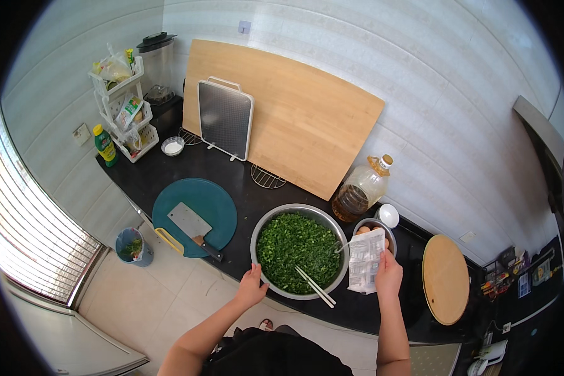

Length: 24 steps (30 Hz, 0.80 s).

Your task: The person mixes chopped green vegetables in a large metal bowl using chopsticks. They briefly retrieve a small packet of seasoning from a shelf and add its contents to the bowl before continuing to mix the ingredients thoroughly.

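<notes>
head | right fingers pinch packet overlapping eggs | left fingers at bowl, grip unclear

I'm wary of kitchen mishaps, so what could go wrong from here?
The cleaver lies on the green board with its handle toward the counter's front edge; a bump might send it off. The chopsticks jut over the bowl's rim and could be knocked, flicking out greens. The right hand holds a packet close to the eggs; if it is open, which I can't tell, it might spill there.
</notes>
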Available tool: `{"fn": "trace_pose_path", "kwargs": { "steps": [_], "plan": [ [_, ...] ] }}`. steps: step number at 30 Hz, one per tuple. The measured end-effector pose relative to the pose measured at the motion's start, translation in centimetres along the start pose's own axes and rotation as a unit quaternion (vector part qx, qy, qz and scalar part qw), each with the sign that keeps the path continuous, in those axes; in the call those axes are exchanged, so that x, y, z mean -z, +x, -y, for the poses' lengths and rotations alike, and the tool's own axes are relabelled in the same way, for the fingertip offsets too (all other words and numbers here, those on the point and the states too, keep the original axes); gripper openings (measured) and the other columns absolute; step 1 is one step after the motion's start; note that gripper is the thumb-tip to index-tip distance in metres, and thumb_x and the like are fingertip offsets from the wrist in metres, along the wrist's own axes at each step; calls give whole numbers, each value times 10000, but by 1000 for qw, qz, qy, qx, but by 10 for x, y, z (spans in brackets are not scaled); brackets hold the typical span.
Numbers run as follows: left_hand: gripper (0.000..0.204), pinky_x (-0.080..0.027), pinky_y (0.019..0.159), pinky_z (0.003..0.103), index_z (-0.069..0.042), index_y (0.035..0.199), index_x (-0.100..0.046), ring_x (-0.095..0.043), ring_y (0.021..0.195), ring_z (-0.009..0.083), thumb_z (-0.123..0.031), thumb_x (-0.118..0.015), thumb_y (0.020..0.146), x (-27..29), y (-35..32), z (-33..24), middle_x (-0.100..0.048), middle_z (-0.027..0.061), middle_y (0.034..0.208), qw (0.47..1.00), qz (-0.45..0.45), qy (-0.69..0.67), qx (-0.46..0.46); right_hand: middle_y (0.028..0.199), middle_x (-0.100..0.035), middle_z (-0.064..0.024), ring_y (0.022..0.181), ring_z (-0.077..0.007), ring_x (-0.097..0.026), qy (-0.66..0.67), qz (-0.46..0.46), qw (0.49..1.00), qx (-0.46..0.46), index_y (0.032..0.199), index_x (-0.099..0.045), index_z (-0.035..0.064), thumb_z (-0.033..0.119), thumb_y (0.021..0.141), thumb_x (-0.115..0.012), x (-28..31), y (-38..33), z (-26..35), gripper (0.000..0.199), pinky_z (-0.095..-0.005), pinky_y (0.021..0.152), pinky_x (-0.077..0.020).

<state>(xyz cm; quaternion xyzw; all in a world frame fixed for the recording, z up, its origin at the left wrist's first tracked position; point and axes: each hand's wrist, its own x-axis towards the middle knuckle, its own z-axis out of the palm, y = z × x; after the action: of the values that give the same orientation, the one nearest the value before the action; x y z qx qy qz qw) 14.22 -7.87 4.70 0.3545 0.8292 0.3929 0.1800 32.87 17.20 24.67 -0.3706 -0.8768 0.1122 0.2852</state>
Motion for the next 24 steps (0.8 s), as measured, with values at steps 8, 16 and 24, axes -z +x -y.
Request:
{"fn": "trace_pose_path", "kwargs": {
  "steps": [8, 16, 24],
  "plan": [
    [723, -365, 994, 431, 102, 1312, -305, -414, 1179, 460, -170, -662, 745, 7, 2, -12, -320, 373, 1331, 999, 26, 35, 10, 758, -607, -230, 689, -402, -598, 10, -56, 998, -3, 1063, -617, 63, 187, 923, -472, -2, 5, -14, 237, -441, 590, -478],
    [701, -361, 998, 426, 99, 1307, -307, -412, 1180, 452, -172, -649, 758, 10, 3, -13, -302, 373, 1341, 998, 53, 17, 28, 801, -616, -222, 754, -384, -601, 104, -32, 994, 6, 1037, -619, 20, 148, 911, -496, -30, 0, 11, 218, -410, 638, -472],
    [675, -345, 1012, 430, 89, 1312, -319, -381, 1211, 446, -175, -632, 776, 12, 4, -9, -288, 345, 1370, 997, 75, 16, 28, 811, -629, -208, 749, -354, -628, 196, 80, 977, 19, 1070, -607, 50, 182, 927, -484, -57, 7, 56, 230, -368, 646, -483]
  ]
}}
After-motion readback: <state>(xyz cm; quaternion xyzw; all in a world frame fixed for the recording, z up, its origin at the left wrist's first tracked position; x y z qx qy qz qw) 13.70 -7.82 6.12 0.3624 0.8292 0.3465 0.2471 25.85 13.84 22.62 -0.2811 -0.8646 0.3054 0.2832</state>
